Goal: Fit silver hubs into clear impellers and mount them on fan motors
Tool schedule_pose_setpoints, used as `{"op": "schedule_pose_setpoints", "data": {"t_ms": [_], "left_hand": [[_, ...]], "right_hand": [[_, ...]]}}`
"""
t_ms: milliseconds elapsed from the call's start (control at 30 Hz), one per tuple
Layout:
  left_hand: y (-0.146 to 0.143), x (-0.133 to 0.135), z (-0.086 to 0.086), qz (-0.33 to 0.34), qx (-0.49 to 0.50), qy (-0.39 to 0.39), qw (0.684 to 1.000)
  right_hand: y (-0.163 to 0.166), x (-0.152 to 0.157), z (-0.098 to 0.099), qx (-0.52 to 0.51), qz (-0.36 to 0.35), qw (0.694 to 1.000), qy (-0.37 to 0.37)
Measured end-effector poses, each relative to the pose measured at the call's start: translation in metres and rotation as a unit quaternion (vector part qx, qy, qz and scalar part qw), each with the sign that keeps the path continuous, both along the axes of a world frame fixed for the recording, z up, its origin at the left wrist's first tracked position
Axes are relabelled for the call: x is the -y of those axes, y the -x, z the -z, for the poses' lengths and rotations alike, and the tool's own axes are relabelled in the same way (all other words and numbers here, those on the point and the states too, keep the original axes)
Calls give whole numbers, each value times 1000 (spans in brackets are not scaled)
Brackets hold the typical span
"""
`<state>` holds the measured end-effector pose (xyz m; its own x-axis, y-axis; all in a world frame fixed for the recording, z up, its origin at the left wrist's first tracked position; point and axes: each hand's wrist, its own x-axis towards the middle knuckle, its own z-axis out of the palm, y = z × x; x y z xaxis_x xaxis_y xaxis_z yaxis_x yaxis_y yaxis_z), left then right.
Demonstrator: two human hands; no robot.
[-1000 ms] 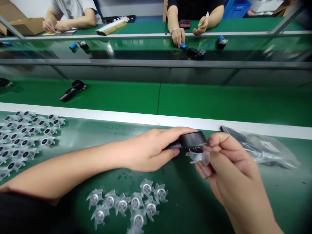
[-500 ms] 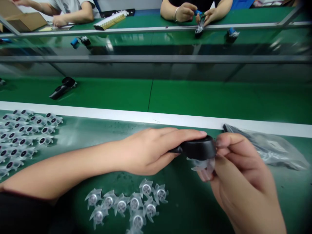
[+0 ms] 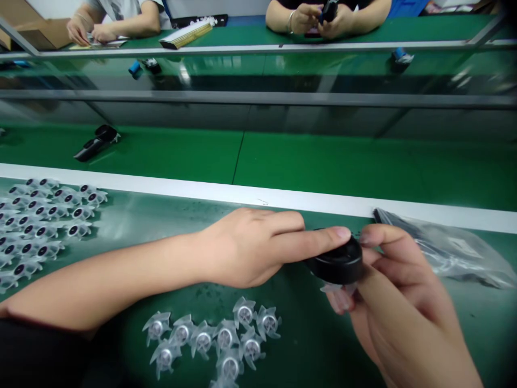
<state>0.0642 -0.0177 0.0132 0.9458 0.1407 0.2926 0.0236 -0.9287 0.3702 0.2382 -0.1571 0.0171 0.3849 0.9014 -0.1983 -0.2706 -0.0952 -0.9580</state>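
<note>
My left hand (image 3: 258, 248) is closed on a black handheld fan housing (image 3: 339, 268), its index finger stretched across the top of the round head. The handle is hidden under the palm. Below the round head, tips of a clear fan blade (image 3: 331, 288) stick out. My right hand (image 3: 407, 291) is closed around the blade from underneath, its thumb and fingers by the head's right side. How far the blade sits inside the head is hidden. On the bench in front lie several loose clear fan blades (image 3: 224, 338) with silvery hubs.
Rows of clear blades with black centres (image 3: 42, 231) cover the bench's left side. A clear plastic bag (image 3: 452, 248) lies at right. Beyond the white strip (image 3: 194, 187), another black fan housing (image 3: 97, 143) rests on the green belt (image 3: 181, 153). Two co-workers' hands (image 3: 319, 21) are across the line.
The round head has tilted so its top faces me more and has dropped slightly. My left index finger now lies across it, and less of the blade shows beneath.
</note>
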Motion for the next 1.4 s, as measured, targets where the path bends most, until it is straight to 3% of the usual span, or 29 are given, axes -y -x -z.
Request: {"op": "schedule_pose_setpoints", "data": {"t_ms": [167,333,400,633,767,900,1033,1233,1333,1400], "left_hand": [[-2,2,7,-9,-5,29,1000],[-4,5,11,-16,-31,108,994],[-5,8,11,-15,-32,125,991],[-9,20,-1,-104,-12,140,985],[-10,20,-10,-129,-12,190,973],[-11,16,-17,-110,1,242,964],[-12,14,-23,-103,-36,380,918],[-11,15,-23,-46,-21,595,802],[-11,14,-21,-17,9,657,754],[-12,13,-19,-30,20,662,749]], "right_hand": [[-4,-7,1,-97,-42,992,69],[-6,-6,-4,20,8,993,114],[-7,-6,-4,20,2,992,125],[1,-11,-1,-97,-11,982,162],[3,-6,2,-89,-60,978,177],[-1,-5,4,-58,-110,978,169],[-6,-5,2,14,-88,992,91],[-8,1,2,64,-84,994,32],[-6,4,1,86,-122,989,9],[-4,4,0,117,-135,984,-23]]}}
